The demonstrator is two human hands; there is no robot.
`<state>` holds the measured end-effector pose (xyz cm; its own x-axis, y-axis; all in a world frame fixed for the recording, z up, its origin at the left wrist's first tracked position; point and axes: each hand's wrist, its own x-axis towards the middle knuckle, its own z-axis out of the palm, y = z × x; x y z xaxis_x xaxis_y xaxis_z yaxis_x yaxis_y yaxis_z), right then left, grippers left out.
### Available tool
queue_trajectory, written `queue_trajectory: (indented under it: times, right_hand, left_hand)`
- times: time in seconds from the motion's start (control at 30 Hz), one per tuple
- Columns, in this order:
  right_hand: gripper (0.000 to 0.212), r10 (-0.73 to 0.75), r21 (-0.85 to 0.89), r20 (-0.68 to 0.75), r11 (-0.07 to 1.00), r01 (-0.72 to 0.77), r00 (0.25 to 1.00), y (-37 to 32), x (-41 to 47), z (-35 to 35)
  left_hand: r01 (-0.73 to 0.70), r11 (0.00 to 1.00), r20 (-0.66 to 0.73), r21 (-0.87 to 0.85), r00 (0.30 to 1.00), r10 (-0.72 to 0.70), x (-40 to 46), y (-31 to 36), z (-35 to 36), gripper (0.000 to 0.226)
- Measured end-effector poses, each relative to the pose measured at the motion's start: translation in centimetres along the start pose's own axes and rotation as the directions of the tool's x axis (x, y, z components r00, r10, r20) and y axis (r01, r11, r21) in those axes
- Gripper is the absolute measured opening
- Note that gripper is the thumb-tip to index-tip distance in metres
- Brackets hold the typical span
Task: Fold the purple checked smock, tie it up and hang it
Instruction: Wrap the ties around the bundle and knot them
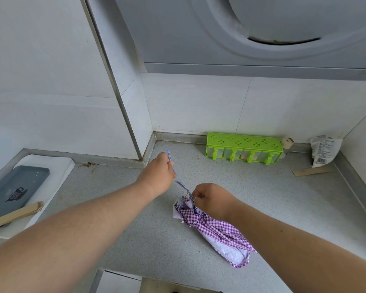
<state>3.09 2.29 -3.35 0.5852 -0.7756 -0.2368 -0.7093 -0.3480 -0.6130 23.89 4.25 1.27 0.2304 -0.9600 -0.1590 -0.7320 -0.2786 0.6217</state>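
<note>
The purple checked smock point(218, 231) lies folded into a long bundle on the grey countertop point(135, 240), with a string wound round its upper part. My left hand point(159, 172) grips one thin checked string point(179, 176) and holds it taut, up and to the left of the bundle; the string's free end sticks up above my fist. My right hand point(211, 197) is at the bundle's top end and pinches the strings there, its fingers curled over them. The white lining of the smock shows at the bundle's lower end.
A green spice rack point(244, 148) stands against the back wall, with a small bottle point(287, 142) and a crumpled packet point(323, 150) to its right. A cardboard strip point(311, 171) lies near them. At left, a white board point(51, 172) carries a grey tray point(15, 187) and a cardboard piece point(15, 214). A range hood point(262, 32) hangs above.
</note>
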Motion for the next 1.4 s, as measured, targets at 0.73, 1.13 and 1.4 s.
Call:
queue_trajectory:
  times: [0.73,1.13,1.4]
  right_hand:
    - [0.017,0.105,0.162,0.048,0.98,-0.112,0.993,-0.5,1.1,0.6]
    - [0.014,0.117,0.334,-0.142,0.94,-0.063,0.983,-0.7,1.2,-4.0]
    - [0.013,0.073,0.359,-0.227,0.933,0.014,0.971,-1.3,0.6,-6.2]
  left_hand:
    - [-0.003,0.956,0.092,-0.294,0.995,0.031,-0.4,2.8,0.5,0.021]
    - [-0.052,0.998,0.431,-0.034,0.9,0.061,-0.3,2.9,-0.1,0.026]
    - [-0.19,0.981,0.303,-0.039,0.933,0.193,0.7,5.3,-0.9,0.008]
